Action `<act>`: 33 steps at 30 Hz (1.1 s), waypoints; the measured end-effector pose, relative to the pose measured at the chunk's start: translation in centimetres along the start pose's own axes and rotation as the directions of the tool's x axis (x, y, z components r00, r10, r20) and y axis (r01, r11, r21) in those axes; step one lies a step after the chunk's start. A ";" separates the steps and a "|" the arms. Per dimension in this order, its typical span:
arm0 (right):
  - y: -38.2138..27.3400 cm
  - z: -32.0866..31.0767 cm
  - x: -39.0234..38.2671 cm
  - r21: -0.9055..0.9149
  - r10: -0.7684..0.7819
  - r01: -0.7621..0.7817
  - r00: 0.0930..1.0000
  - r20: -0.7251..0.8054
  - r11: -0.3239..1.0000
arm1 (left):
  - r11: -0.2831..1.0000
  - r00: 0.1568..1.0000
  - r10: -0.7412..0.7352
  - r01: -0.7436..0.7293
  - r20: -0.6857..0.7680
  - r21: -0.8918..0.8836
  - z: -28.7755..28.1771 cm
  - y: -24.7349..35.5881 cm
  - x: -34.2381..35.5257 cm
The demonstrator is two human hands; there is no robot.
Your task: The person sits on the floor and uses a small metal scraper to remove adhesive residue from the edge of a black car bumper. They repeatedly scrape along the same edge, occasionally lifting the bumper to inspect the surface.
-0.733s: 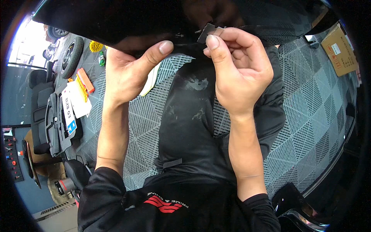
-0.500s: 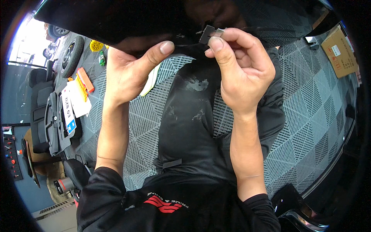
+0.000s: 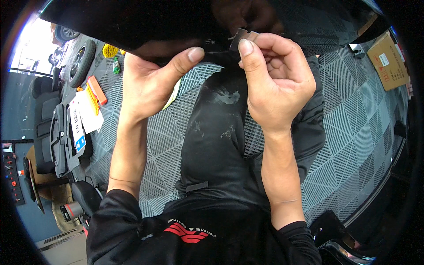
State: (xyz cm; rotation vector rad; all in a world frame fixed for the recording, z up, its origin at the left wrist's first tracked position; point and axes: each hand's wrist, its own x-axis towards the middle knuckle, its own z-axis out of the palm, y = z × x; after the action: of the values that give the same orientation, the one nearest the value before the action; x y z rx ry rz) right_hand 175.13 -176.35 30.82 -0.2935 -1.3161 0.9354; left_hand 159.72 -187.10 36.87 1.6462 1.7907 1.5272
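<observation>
A glossy black car body panel spans the top of the view, with pale scuff marks near its lower edge. My left hand grips that edge, its thumb lying along the front and its other fingers hidden behind the panel. Between the thumb and index finger of my right hand is pinched a small dark flat piece, thin and seemingly folded, perhaps sandpaper. The piece sits against or just in front of the panel beside the scuffs; whether it touches cannot be made out. The remaining right fingers are curled.
My black-trousered leg stretches below the panel over grey grid floor tiles. At left lie a loose wheel, a yellow brush, an orange block, a licence plate and car seats. A cardboard box stands at right.
The dark piece has tilted and shifted slightly to the right with my right hand. My left thumb has moved a little to the right along the panel edge.
</observation>
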 end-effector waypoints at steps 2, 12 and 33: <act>-0.2 -0.1 0.0 -0.033 0.006 -0.006 1.000 0.007 0.999 | 1.000 1.000 0.013 -0.013 -0.003 0.013 0.2 -0.2 0.0; -0.2 1.1 0.4 0.002 -0.042 0.042 0.999 0.025 0.999 | 0.998 0.997 0.059 -0.059 0.041 0.016 -0.1 -0.4 0.5; -0.7 -0.7 -1.0 0.247 0.126 -0.162 0.980 0.154 0.955 | 0.976 0.977 0.167 -0.182 -0.130 -0.116 2.1 -0.9 0.0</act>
State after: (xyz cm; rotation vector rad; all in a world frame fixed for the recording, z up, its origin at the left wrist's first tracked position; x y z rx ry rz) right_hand 176.15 -177.30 30.40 -0.1248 -1.2918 1.2570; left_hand 160.85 -185.90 35.29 1.7215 1.6016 1.8121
